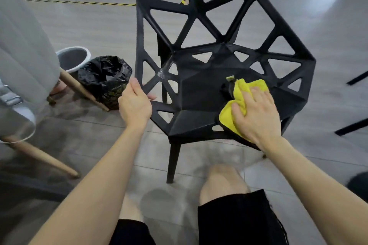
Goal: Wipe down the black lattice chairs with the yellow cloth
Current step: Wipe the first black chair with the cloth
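**Cloth on the seat, chair steadied at its left edge**

Your right hand (256, 113) lies flat on the yellow cloth (242, 90), fingers (258, 95) spread and nearly straight, pressing it down rather than gripping it. The cloth is bunched under your palm on the right front part of the seat. It is bright yellow with a dark trim along its near edge, and a folded corner sticks out past your fingertips.

Your left hand (135, 103) grips the black lattice chair (199, 85) at its left side. The thumb lies along the outer face of a strut and the fingers curl round it from behind.

The chair stands on the grey tiled floor (328, 26) just in front of your knees. It is matte black, moulded as a web of triangular openings across the backrest and sides, with a faceted, mostly solid seat. A small pale scuff (161, 73) shows on a strut just above your left hand.

To the left of the chair stands a bin lined with a black bag (105, 77), and a grey bucket (73, 58) sits just behind it. Yellow-and-black striped tape (79, 2) runs across the floor farther back.
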Motion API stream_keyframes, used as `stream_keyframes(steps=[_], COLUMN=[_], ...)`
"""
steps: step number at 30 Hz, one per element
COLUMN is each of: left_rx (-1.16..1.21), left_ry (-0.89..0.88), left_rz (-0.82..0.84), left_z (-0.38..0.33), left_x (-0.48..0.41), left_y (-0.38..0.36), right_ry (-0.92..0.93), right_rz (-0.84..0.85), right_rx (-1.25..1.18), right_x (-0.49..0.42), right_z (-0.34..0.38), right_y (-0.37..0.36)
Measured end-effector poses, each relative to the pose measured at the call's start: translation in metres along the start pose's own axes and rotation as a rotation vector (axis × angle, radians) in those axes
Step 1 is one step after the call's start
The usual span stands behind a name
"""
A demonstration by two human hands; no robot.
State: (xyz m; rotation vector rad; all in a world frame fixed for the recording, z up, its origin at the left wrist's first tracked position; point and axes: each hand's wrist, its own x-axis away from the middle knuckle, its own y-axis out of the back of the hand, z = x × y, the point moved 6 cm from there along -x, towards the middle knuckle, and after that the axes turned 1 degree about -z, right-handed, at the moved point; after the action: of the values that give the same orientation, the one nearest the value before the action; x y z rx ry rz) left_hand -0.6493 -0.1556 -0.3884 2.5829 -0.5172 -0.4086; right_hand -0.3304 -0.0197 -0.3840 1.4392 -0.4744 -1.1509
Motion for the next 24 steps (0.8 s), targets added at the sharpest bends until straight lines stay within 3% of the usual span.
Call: stream_keyframes(steps=[2,6,10,15,18,21,24], left_rx=[0.007,-0.021,0.031,0.035,0.023,0.02,0.023], left_ry=[-0.02,-0.055,-0.072,-0.081,-0.081,-0.107,-0.104], left_rz=[-0.009,-0.012,0.002,-0.024,-0.054,-0.058,-0.051], left_z=[-0.003,-0.011,-0.001,0.003,0.004,0.001,0.0], left_x=[0.001,0.006,0.001,0.001,0.0,0.001,0.002], left_y=[0.0,0.008,0.001,-0.002,-0.001,0.001,0.001], right_ry=[-0.018,0.293,0.283,0.116,0.052,0.135,0.209], right_rz=[-0.002,0.074,0.178,0.56,0.536,0.543,0.394], right_rx=[0.007,-0.168,-0.154,-0.121,-0.054,-0.076,-0.108], right_x=[0.015,0.063,0.045,-0.119,-0.166,-0.107,-0.006], right_z=[0.037,0.161,0.131,0.116,0.119,0.11,0.075], right_y=[-0.008,-0.018,-0.022,-0.101,-0.13,-0.098,-0.033])
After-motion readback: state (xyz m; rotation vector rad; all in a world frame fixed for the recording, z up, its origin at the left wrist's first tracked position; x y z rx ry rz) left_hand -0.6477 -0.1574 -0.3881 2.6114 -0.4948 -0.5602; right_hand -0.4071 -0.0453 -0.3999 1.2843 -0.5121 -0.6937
